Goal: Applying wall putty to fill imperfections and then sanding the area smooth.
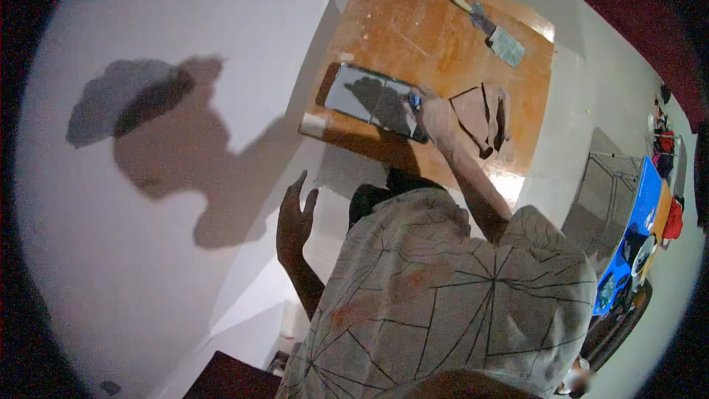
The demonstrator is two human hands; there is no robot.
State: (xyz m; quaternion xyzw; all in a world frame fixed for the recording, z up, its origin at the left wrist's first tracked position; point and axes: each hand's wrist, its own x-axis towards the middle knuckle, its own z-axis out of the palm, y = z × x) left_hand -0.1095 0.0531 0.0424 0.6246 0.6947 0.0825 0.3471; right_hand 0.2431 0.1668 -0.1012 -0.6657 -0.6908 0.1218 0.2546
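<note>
My right hand (432,118), fingers closed round a small blue object (416,101), rests at the right end of a grey rectangular panel (358,92) with dark edges, on a worn wooden board (399,15). My left hand (297,214) hangs in the air left of the board's front, fingers apart and holding nothing. Beside my right hand lie pinkish-beige pieces with dark edges (473,114), perhaps cloth. Farther back is a light-handled tool (461,4), with a grey item and a pale square blade or sheet (508,48) at its end.
A pale wall (88,214) on the left carries large shadows. At the right stands a blue-topped table (645,185) with assorted items, red bundles (672,218) beyond it. A dark red surface (650,37) fills the upper right edge. A dark panel (233,377) sits at lower left.
</note>
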